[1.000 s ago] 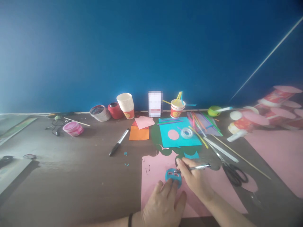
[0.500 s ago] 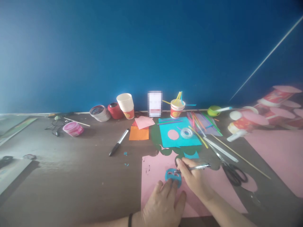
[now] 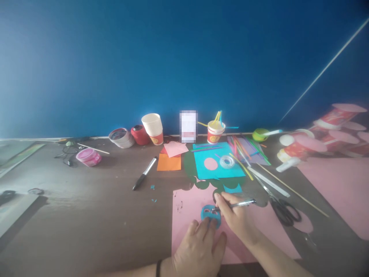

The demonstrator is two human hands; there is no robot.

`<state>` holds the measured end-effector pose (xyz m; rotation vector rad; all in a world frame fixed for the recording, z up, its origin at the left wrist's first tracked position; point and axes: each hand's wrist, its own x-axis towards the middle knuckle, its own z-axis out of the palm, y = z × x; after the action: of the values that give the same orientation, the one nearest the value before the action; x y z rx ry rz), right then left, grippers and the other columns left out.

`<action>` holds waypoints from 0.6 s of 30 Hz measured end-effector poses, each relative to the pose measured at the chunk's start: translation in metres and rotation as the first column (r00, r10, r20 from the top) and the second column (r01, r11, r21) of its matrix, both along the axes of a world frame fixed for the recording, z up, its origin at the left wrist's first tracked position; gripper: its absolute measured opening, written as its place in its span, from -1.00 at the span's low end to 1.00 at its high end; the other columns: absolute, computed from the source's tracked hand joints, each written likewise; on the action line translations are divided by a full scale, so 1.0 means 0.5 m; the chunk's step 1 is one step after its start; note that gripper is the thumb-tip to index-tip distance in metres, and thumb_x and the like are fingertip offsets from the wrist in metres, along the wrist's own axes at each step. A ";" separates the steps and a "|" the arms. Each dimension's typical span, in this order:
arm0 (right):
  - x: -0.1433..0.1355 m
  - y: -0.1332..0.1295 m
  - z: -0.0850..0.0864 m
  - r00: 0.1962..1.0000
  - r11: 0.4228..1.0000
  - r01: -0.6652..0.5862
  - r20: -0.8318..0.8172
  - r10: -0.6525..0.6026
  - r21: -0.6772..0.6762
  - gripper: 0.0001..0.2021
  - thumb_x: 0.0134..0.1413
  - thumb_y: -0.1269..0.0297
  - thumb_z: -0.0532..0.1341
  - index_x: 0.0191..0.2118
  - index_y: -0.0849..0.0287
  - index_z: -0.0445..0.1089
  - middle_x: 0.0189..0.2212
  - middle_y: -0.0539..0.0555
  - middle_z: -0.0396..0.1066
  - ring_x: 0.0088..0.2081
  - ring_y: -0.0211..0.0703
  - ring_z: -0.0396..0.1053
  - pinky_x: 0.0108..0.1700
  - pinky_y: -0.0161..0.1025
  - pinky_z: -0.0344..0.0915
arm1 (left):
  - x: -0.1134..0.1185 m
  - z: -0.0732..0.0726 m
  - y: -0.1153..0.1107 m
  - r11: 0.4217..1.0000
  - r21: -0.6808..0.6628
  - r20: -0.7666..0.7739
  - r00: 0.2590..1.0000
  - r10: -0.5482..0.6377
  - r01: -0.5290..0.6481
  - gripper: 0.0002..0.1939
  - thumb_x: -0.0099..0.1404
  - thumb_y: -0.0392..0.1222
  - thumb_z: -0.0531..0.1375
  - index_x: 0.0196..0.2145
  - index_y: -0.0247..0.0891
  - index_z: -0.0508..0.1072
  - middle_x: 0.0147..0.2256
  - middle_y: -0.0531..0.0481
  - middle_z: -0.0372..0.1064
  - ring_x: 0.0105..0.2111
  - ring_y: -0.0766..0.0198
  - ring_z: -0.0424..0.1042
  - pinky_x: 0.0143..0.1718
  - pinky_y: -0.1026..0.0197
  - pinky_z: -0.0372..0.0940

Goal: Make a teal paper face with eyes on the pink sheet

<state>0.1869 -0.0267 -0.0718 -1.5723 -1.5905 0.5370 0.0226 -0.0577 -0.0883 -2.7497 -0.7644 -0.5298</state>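
A small rounded blue paper cutout with two slots in it lies on a large pink sheet. My left hand rests flat with fingers extended, its fingertips pressing the cutout's lower edge. My right hand is closed round a silver pen. The dark tip of this pen touches the cutout close to its slots. Above the hands, the pink sheet has a scalloped edge over a dark green paper shape.
To the right lie black-handled scissors and a thin wooden stick. A black marker is on the left. Behind are a blue sheet, a tape roll, stacked paper cups and a cup of strips.
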 end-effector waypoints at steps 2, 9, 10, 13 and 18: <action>0.001 0.000 -0.002 1.000 1.000 0.005 0.001 -0.005 -0.003 -0.58 0.18 0.09 -0.01 -0.63 0.16 0.23 -0.76 -0.07 0.18 -0.64 -0.31 0.18 -0.55 -0.38 0.15 | 0.001 -0.004 -0.001 1.000 -0.004 0.003 1.000 0.006 -0.006 -0.72 0.27 -0.19 0.05 -0.06 -0.18 0.33 -0.06 -0.16 0.33 -0.09 0.03 0.30 -0.17 0.03 0.10; 0.002 -0.002 -0.002 1.000 0.999 -0.009 -0.007 0.008 -0.034 -0.60 0.19 0.11 -0.02 -0.62 0.16 0.22 -0.74 -0.07 0.20 -0.63 -0.31 0.20 -0.54 -0.38 0.16 | 0.002 -0.004 0.001 1.000 0.003 0.023 1.000 0.009 -0.009 -0.73 0.27 -0.22 0.04 -0.07 -0.19 0.33 -0.08 -0.16 0.34 -0.11 0.04 0.31 -0.17 0.04 0.11; 0.002 -0.002 -0.001 1.000 0.999 -0.013 -0.003 0.013 -0.031 -0.60 0.19 0.11 -0.01 -0.62 0.16 0.22 -0.74 -0.07 0.20 -0.63 -0.31 0.20 -0.53 -0.38 0.16 | 0.002 -0.001 0.001 1.000 0.001 0.021 1.000 0.008 -0.008 -0.73 0.27 -0.22 0.04 -0.07 -0.19 0.33 -0.08 -0.16 0.33 -0.10 0.04 0.31 -0.17 0.04 0.11; 0.001 -0.002 0.000 1.000 1.000 -0.021 -0.005 0.020 -0.023 -0.59 0.19 0.11 -0.01 -0.63 0.16 0.22 -0.75 -0.07 0.17 -0.64 -0.31 0.18 -0.54 -0.38 0.15 | 0.001 0.007 0.002 1.000 -0.009 0.013 1.000 0.000 0.000 -0.73 0.27 -0.20 0.04 -0.07 -0.19 0.34 -0.08 -0.16 0.34 -0.11 0.05 0.31 -0.17 0.04 0.10; 0.002 -0.001 -0.001 0.999 0.999 -0.005 -0.032 0.003 -0.035 -0.60 0.19 0.12 -0.01 -0.62 0.16 0.22 -0.74 -0.07 0.20 -0.64 -0.32 0.19 -0.55 -0.39 0.14 | -0.001 0.004 0.000 1.000 -0.009 -0.012 1.000 -0.002 0.002 -0.72 0.28 -0.20 0.04 -0.06 -0.19 0.33 -0.06 -0.16 0.33 -0.10 0.04 0.31 -0.16 0.03 0.10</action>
<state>0.1881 -0.0274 -0.0726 -1.5791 -1.5680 0.5928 0.0221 -0.0577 -0.0862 -2.7599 -0.7632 -0.5113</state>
